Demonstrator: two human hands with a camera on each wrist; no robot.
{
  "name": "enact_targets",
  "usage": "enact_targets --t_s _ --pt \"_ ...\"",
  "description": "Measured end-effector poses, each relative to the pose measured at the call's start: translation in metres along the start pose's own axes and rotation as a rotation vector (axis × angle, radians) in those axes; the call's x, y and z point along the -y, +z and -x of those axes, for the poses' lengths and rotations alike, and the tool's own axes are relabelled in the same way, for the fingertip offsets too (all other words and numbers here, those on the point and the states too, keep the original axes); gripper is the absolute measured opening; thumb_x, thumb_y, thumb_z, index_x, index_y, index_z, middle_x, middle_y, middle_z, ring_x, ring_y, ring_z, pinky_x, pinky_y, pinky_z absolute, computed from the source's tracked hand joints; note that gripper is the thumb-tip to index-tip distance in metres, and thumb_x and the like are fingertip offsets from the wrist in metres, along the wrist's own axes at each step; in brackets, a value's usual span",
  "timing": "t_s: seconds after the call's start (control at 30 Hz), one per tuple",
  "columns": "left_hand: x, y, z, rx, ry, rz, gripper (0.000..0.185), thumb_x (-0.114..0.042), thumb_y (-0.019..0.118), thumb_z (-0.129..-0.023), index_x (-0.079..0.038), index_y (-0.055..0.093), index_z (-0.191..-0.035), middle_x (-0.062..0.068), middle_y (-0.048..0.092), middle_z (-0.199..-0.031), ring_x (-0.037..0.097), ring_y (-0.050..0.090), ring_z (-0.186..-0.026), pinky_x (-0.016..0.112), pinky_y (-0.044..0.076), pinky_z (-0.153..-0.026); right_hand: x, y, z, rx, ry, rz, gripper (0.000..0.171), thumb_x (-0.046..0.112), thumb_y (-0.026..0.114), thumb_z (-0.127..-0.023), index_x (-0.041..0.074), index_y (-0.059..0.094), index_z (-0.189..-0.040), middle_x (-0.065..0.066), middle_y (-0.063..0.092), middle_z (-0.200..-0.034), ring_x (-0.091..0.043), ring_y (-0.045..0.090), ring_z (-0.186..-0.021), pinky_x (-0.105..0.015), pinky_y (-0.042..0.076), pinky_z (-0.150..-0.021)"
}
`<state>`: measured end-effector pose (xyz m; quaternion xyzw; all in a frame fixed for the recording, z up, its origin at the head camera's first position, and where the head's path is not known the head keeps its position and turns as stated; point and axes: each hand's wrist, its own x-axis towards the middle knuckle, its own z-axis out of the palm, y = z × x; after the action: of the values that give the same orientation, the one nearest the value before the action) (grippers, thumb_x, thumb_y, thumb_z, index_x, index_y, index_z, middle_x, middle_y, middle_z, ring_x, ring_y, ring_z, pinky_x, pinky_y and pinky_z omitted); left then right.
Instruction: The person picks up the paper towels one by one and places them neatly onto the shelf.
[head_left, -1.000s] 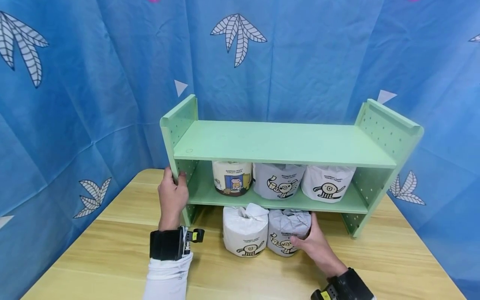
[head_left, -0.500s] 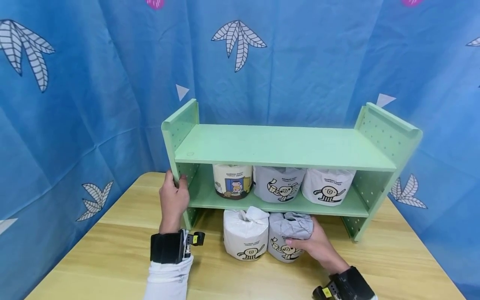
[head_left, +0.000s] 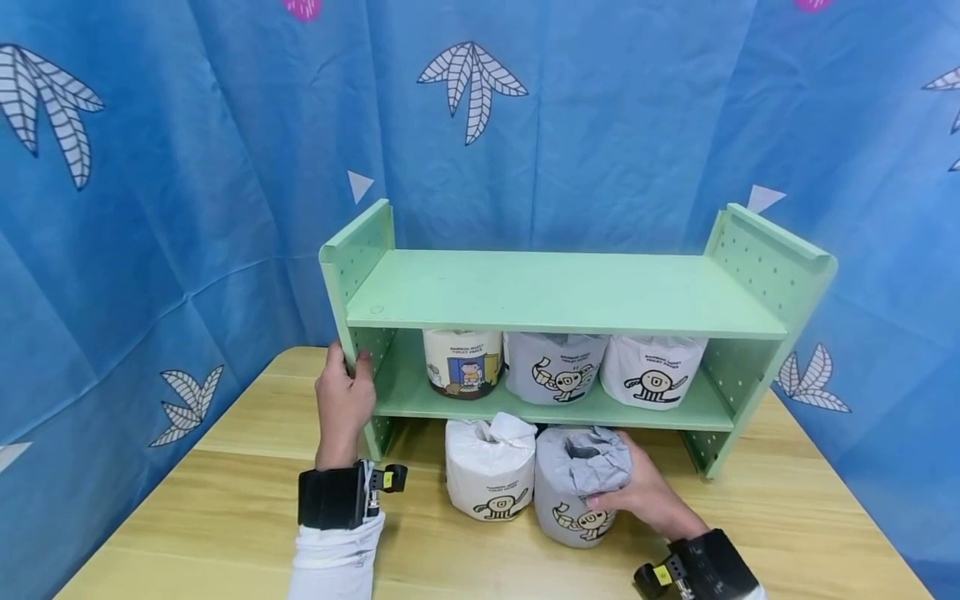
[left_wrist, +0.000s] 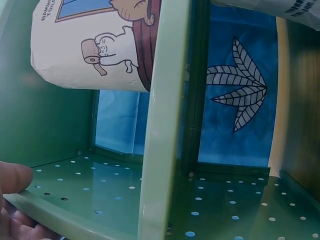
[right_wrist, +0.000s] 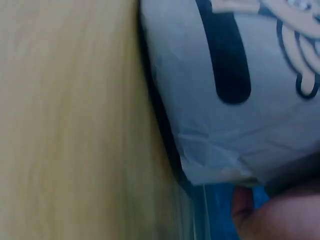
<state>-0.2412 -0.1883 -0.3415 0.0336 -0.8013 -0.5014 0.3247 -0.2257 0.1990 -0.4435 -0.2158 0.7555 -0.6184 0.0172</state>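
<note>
My left hand [head_left: 345, 410] grips the front edge of the left side panel of a light green two-tier shelf [head_left: 562, 292]; in the left wrist view its thumb [left_wrist: 15, 177] lies on the inner face of the perforated panel. Low at the front, my right hand [head_left: 651, 492] holds a grey paper-wrapped toilet roll [head_left: 557, 493] from its right side, thumb in front. That roll tilts a little, and its printed wrapper fills much of the right wrist view. Close on its left stands a white-wrapped toilet roll [head_left: 487, 479], in front of the space under the lower board.
On the lower board stand three toilet rolls: a cream one with a cartoon print [head_left: 463, 362], a grey one [head_left: 551, 367] and a whitish one [head_left: 652, 371]. The shelf rests on a wooden table [head_left: 225, 500]. A blue patterned curtain [head_left: 622, 125] hangs behind.
My right hand has drawn the grey roll forward from beneath the lower board, and the roll has tilted. My left hand keeps its grip on the side panel.
</note>
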Motion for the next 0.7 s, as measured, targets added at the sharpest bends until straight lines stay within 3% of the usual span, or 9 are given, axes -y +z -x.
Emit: enact_targets --t_s 0.2,0.33,0.47,0.7 --pt "-0.0001 0.0011 -0.001 0.012 -0.004 -0.003 0.04 -0.018 0.044 -0.103 -0.001 0.043 -0.139 0.028 0.057 -0.121 0.043 0.057 -0.107 0.056 0.046 -0.084 -0.0071 -0.0061 0.0025 0.146 -0.177 -0.086 0.087 -0.004 0.083 -0.061 -0.006 0.037 -0.135 -0.009 0.057 -0.125 -0.019 0.057 -0.11 -0.029 0.044 -0.096" --pt "-0.0013 0.0012 -0.002 0.016 -0.008 -0.002 0.039 -0.018 0.044 -0.103 -0.001 0.044 -0.138 0.028 0.058 -0.119 0.042 0.057 -0.104 0.055 0.047 -0.082 -0.0063 -0.0065 0.0013 0.195 -0.256 -0.128 0.086 -0.006 0.081 -0.061 -0.007 0.037 -0.135 -0.006 0.057 -0.126 -0.019 0.057 -0.112 -0.028 0.042 -0.098" --pt "-0.0022 0.0008 -0.0028 0.015 -0.008 -0.003 0.038 -0.018 0.044 -0.103 -0.001 0.045 -0.136 0.027 0.059 -0.114 0.042 0.058 -0.098 0.053 0.048 -0.078 -0.005 -0.0067 -0.0002 0.213 -0.287 -0.163 0.084 -0.006 0.079 -0.061 -0.004 0.038 -0.134 -0.006 0.057 -0.127 -0.019 0.057 -0.112 -0.028 0.042 -0.099" --pt "-0.0004 -0.0007 -0.0019 -0.002 0.001 -0.006 0.041 -0.017 0.045 -0.102 -0.002 0.043 -0.14 0.028 0.056 -0.125 0.046 0.056 -0.111 0.06 0.046 -0.088 -0.0046 -0.0071 -0.0027 0.227 -0.289 -0.194 0.079 0.0 0.08 -0.065 0.001 0.042 -0.133 -0.008 0.057 -0.126 -0.021 0.057 -0.112 -0.031 0.043 -0.099"
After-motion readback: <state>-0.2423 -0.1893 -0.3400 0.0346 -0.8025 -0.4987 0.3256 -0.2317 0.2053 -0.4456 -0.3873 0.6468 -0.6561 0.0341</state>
